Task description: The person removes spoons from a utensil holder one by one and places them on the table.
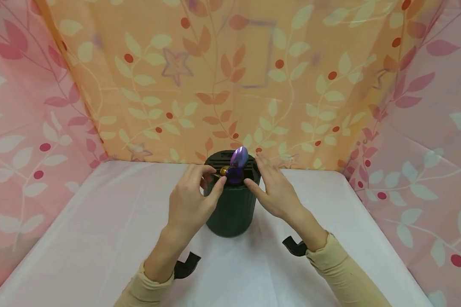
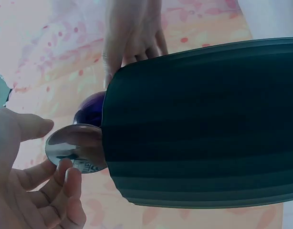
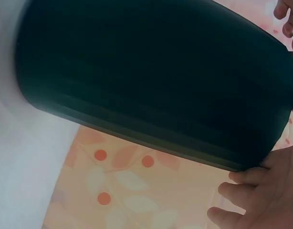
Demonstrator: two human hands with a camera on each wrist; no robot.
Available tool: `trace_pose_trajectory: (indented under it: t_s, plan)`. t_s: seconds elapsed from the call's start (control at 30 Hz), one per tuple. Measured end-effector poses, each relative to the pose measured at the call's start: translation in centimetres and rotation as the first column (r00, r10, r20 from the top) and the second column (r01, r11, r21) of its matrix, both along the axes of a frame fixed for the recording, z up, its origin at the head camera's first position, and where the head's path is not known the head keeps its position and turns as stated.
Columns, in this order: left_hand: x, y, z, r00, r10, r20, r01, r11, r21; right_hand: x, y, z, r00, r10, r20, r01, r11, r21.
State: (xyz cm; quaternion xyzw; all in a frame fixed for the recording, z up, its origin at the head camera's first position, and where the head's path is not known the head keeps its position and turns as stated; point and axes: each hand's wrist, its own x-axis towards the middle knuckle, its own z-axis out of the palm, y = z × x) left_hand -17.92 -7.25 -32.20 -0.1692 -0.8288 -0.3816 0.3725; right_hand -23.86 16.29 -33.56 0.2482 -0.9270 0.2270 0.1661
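A dark green ribbed utensil holder (image 1: 230,213) with a slotted black top stands upright on the white table. A purple spoon (image 1: 239,157) rises from it, bowl up, and a darker purple rounded bowl (image 1: 235,175) sits just in front. My left hand (image 1: 192,192) is at the rim's left, thumb and fingers about a shiny spoon bowl (image 2: 75,148) that looks gold in the head view and silvery in the left wrist view. Its handle is hidden. My right hand (image 1: 276,187) rests its fairly straight fingers against the holder's right upper side, as the right wrist view also shows.
White cloth (image 1: 100,238) covers the table. An orange patterned curtain (image 1: 230,76) hangs close behind the holder, with pink patterned sheets (image 1: 27,128) at both sides. Black curved pieces (image 1: 187,265) stick out at both wrists.
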Motion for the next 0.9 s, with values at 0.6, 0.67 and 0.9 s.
trace_pose_trajectory:
  t_s: [0.6,0.67,0.9]
  plan:
    - [-1.1,-0.1,0.4,0.995,-0.1,0.029,0.099,0.994,0.049,0.1,-0.2,-1.0,0.999,0.005,-0.035,-0.004,1.0,0.025]
    - [-1.3,-0.1,0.5,0.992,-0.119,0.031,0.116,0.991,0.072,0.1,-0.2,-1.0,0.999,0.005,-0.033,-0.004,1.0,0.025]
    - [-2.3,-0.3,0.8,0.989,-0.141,0.044,0.133,0.978,0.163,0.0,-0.3,-1.0,1.0,0.002,-0.028,-0.001,1.0,0.019]
